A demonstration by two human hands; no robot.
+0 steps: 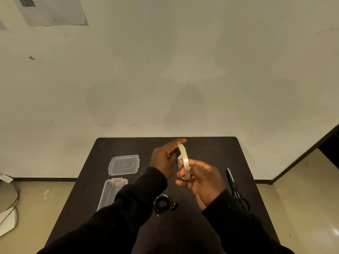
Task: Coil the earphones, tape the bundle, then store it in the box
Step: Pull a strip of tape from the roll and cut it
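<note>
A roll of clear tape (184,158) is held on edge above the middle of the dark table (211,149). My left hand (165,158) grips its upper far rim. My right hand (201,178) pinches its lower near rim with thumb and fingers. The black earphones (162,203) lie coiled on the table below my hands, their earbuds (174,206) just to the right of the coil. A clear plastic box (111,193) lies open at the left, partly hidden by my left sleeve. Its clear lid (123,165) rests flat just beyond it.
Black scissors (236,189) lie on the table's right side, blades pointing away from me. A wall stands close behind the table. On the floor at the left are cables (12,198) and a white object (7,222).
</note>
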